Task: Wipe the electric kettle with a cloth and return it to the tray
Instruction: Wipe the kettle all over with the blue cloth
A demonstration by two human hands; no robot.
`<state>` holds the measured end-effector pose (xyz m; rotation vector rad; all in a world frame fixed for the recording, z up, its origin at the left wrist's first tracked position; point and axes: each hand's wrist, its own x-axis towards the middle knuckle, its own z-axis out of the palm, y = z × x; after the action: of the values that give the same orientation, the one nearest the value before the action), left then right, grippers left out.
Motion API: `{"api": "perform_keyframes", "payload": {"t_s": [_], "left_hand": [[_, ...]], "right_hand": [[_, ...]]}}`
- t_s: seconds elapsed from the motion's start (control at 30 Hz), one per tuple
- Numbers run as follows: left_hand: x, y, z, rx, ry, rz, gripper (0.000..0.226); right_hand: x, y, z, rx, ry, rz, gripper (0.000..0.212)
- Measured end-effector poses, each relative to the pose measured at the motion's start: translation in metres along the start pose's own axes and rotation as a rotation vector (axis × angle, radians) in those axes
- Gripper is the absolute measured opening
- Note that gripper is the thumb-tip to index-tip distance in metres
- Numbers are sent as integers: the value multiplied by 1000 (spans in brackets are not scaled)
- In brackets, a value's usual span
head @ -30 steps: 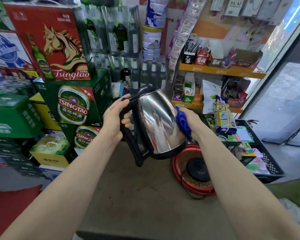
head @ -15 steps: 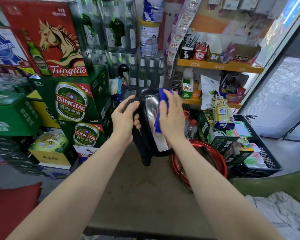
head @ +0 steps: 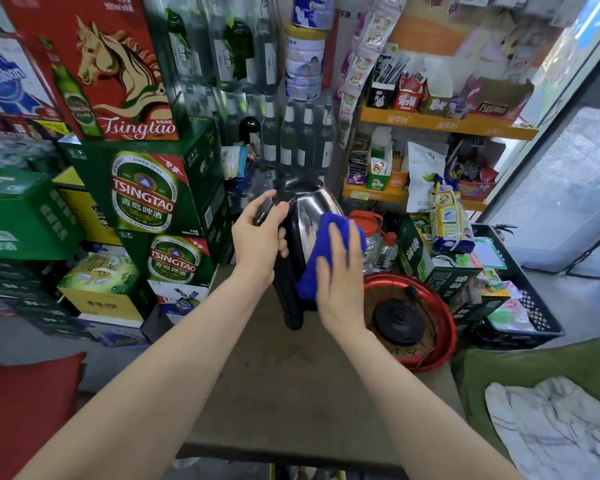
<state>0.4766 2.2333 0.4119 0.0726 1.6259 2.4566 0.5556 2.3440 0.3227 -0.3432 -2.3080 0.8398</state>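
Beside stacked Tsingtao beer cartons (head: 142, 202), the left hand (head: 260, 239) grips the steel electric kettle (head: 303, 216) by its handle; the right hand (head: 340, 277) presses a blue cloth (head: 326, 237) flat against it, above a red tray (head: 440, 327) holding the black kettle base (head: 400, 322).

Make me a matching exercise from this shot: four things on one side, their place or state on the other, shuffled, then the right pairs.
Things:
1. kettle
2. blue cloth
3. black kettle base
4. red tray

Places or states:
A. lies in the tray, with nothing on it
B. held up over the table by its handle, in the left hand
C. rests on the table, to the right of the kettle
D. pressed flat on the kettle's side under the right hand

Pairs: 1-B, 2-D, 3-A, 4-C
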Motion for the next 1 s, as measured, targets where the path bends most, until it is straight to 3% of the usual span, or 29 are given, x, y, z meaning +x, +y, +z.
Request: {"api": "perform_keyframes", "payload": {"t_s": [0.1, 0.17, 0.27, 0.37, 0.43, 0.5, 0.6, 0.73, 0.87, 1.0], "left_hand": [[-5, -6, -6, 57, -74, 15, 32], [-10, -13, -7, 132, -136, 49, 31], [-11, -21, -4, 201, -148, 76, 30], [-7, -28, -5, 273, -105, 94, 30], [-7, -38, -8, 316, -106, 113, 30], [-9, -50, -14, 348, -118, 115, 32], [-10, -63, -27, 357, -107, 49, 33], [-14, -86, -41, 419, -192, 30, 36], [-19, -117, -55, 450, -210, -26, 45], [-19, -150, -69, 514, -182, -132, 60]], "right_hand": [[33, 20, -17, 374, 18, 536, 45], [49, 21, -26, 451, -20, 720, 40], [48, 7, -20, 359, 62, 531, 34], [15, -8, 0, 200, 90, 293, 51], [-11, -2, 12, 150, 58, 270, 57], [-31, 16, 20, 214, 32, 369, 54], [-43, 52, 28, 301, -8, 693, 45], [-56, 101, 36, 241, -253, 1038, 39], [-78, 132, 36, 104, -409, 1093, 34], [-97, 147, 40, 184, -499, 1165, 40]]}}
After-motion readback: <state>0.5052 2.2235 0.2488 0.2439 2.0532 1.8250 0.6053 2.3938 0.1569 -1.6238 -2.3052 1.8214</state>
